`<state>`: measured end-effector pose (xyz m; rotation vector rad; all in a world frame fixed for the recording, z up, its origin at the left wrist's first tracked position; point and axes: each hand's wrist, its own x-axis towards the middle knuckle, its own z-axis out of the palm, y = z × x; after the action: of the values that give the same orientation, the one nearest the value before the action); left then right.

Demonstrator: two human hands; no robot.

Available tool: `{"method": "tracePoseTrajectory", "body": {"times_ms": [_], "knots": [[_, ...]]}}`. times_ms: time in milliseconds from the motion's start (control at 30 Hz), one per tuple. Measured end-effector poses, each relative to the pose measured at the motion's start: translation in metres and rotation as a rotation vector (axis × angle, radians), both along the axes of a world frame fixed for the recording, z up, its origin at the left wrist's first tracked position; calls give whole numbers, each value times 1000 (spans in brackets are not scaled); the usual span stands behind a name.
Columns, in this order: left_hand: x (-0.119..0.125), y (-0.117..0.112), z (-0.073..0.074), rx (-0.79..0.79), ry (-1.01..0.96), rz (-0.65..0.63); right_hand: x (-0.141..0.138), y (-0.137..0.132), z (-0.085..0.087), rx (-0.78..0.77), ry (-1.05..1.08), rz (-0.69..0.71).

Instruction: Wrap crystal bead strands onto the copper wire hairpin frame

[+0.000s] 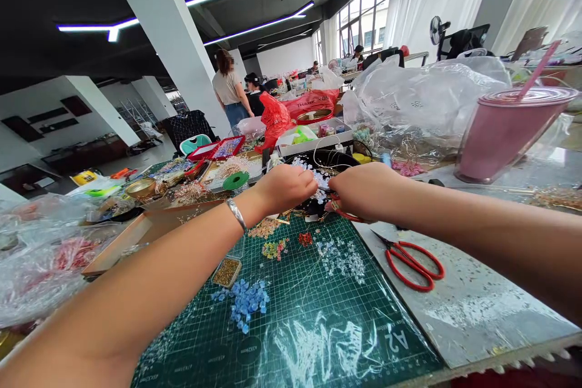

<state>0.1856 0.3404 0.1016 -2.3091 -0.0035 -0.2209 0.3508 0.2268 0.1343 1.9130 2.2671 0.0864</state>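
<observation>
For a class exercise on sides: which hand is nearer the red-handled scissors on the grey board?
Right: the right hand is beyond and left of the red-handled scissors. The left hand lies farther away, past the right hand.

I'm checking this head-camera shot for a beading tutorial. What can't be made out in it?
Head view:
What the left hand and right hand pinch: covered by the hands themselves.
Red piece under the right hand: mostly hidden by that hand, so its kind is unclear.
Contents of the clear plastic bag: blurred by crumpled film.
Loose beads on the green cutting mat: too small to count.
</observation>
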Motion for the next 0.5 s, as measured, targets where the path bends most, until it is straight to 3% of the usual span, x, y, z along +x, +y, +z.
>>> {"method": "tracePoseTrajectory", "body": {"times_ms": [267,500], "knots": [[7,12,1,-67,-69,67,14,21,-14,8,25,-3],[1,1,8,-294,-227,131,14,-1,-9,130,89,1]]}}
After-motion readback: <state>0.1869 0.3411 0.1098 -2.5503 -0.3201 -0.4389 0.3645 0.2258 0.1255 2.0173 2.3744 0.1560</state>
